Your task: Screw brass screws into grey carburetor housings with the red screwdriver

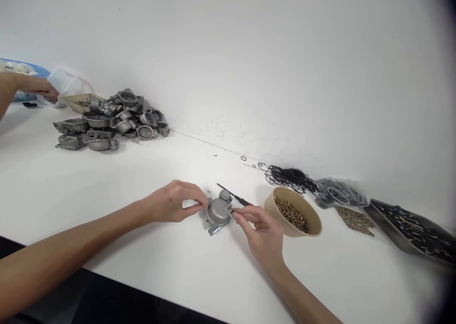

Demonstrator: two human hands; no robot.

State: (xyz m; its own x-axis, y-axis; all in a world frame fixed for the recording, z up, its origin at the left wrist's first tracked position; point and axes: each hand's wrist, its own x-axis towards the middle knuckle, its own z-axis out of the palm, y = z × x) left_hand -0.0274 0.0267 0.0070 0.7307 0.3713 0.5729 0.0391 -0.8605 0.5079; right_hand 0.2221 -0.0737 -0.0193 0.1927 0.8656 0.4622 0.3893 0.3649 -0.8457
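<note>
In front of me a grey metal carburetor rests on the white table, its rounded bowl facing up. My left hand pinches its left edge between thumb and fingertips. On the opposite side, my right hand is closed in a pinch at the carburetor's right edge, with a small brass-coloured screw just showing at the fingertips. Behind the carburetor lies a screwdriver with a black and red handle. A round cardboard tub of brass-coloured screws stands right beside my right hand.
Grey metal housings are heaped at the back left. A co-worker's hand reaches by a clear plastic bin. Black rubber rings, a plastic bag, loose screws and a dark parts tray line the wall to the right.
</note>
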